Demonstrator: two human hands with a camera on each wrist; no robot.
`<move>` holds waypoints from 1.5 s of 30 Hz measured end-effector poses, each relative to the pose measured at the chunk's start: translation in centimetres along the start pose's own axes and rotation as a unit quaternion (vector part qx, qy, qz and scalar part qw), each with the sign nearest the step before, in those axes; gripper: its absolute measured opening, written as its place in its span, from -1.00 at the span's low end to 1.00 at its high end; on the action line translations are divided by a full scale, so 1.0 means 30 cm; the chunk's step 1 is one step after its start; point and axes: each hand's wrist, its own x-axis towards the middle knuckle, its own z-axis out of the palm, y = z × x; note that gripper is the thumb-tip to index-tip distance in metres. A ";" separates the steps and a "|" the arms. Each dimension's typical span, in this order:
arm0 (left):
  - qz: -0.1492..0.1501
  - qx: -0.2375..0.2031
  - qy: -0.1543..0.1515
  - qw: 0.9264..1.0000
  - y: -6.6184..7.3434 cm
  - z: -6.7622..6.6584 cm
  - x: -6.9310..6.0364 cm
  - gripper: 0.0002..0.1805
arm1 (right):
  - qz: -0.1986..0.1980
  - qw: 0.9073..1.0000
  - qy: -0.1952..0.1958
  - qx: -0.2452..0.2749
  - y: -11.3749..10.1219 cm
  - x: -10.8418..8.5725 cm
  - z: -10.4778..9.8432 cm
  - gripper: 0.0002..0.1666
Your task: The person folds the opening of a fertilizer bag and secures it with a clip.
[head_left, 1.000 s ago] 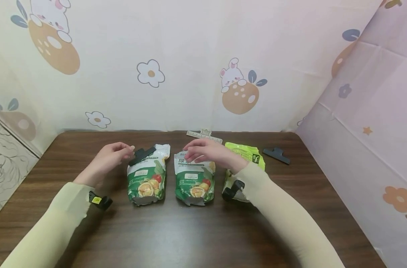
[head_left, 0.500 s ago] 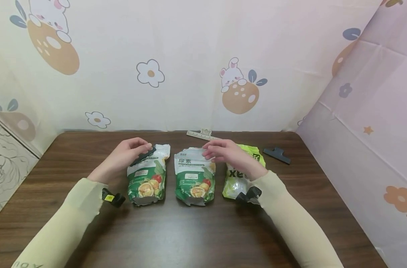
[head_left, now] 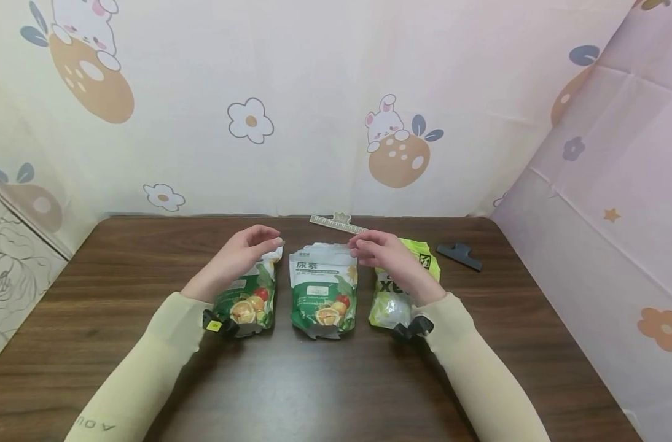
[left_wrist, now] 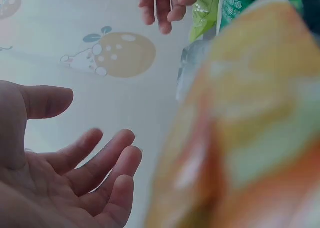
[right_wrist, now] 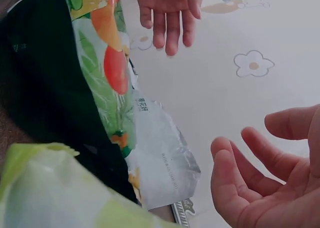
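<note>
My left hand (head_left: 242,258) is over the top of the left green-and-white pouch (head_left: 252,307) printed with fruit, covering much of its upper part. Its fingers are relaxed, with nothing between them in the left wrist view. My right hand (head_left: 388,261) hovers between the middle pouch (head_left: 323,294), of the same kind, and a yellow-green bag (head_left: 391,304). In the right wrist view its fingers (right_wrist: 270,158) are loosely bent and hold nothing. The middle pouch's silvery top (right_wrist: 162,158) stands up near them. A black clip seen earlier on the left pouch is hidden behind my left hand.
Behind the middle pouch, a pale ruler-like clip (head_left: 336,223) lies by the table's back edge. A dark clip (head_left: 460,255) lies right of the yellow-green bag. A patterned curtain (head_left: 303,123) hangs right behind the brown wooden table (head_left: 292,393).
My left hand has moved right across the left pouch, hiding its black clip. My right hand has drawn back to the right, uncovering the middle pouch's top.
</note>
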 end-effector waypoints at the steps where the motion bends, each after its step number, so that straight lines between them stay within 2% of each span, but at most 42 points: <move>1: 0.000 -0.006 -0.001 1.000 -0.002 0.007 0.002 -0.51 | 0.001 1.000 0.006 -0.003 0.005 0.000 0.001 -0.63; 5: -0.004 -0.027 -0.004 1.000 -0.011 0.031 0.007 -0.50 | 0.007 0.999 0.037 -0.031 0.017 0.001 0.006 -0.61; 9: -0.013 -0.028 -0.011 0.999 -0.010 0.057 0.009 -0.50 | 0.016 0.995 0.065 -0.067 0.022 0.001 0.007 -0.58; 16: -0.034 0.025 -0.015 0.999 0.005 0.112 0.021 -0.34 | 0.029 0.988 0.075 -0.133 0.038 -0.005 0.007 -0.55; 18: -0.039 0.046 -0.016 0.998 -0.001 0.120 0.024 -0.33 | 0.030 0.982 0.067 -0.173 0.042 -0.006 0.012 -0.54; 20: -0.042 0.068 -0.020 0.997 -0.005 0.126 0.024 -0.37 | 0.023 0.972 0.059 -0.224 0.045 -0.009 0.017 -0.54; 22: -0.034 0.101 -0.021 0.994 -0.008 0.130 0.022 -0.42 | 0.011 0.959 0.055 -0.277 0.047 -0.012 0.023 -0.55; 25: -0.013 0.161 -0.014 0.987 -0.011 0.133 0.020 -0.49 | -0.006 0.944 0.049 -0.327 0.041 -0.019 0.030 -0.56; 28: -0.004 0.199 -0.006 0.980 -0.009 0.130 0.018 -0.53 | -0.003 0.938 0.034 -0.345 0.034 -0.026 0.035 -0.53; 31: -0.011 0.203 -0.020 0.979 -0.005 0.126 0.018 -0.55 | 0.013 0.936 0.011 -0.352 0.028 -0.030 0.038 -0.47; 37: -0.007 0.208 -0.039 0.977 -0.004 0.131 0.020 -0.58 | 0.022 0.921 -0.017 -0.389 0.023 -0.028 0.045 -0.40; 39: 0.003 0.219 -0.040 0.975 -0.006 0.132 0.020 -0.59 | 0.022 0.919 -0.020 -0.392 0.027 -0.024 0.045 -0.39; 42: 0.012 0.223 -0.044 0.974 -0.007 0.131 0.019 -0.60 | 0.019 0.924 -0.018 -0.381 0.036 -0.020 0.043 -0.40; 45: 0.006 0.195 -0.049 0.980 -0.011 0.127 0.015 -0.58 | 0.015 0.933 -0.012 -0.360 0.047 -0.018 0.037 -0.41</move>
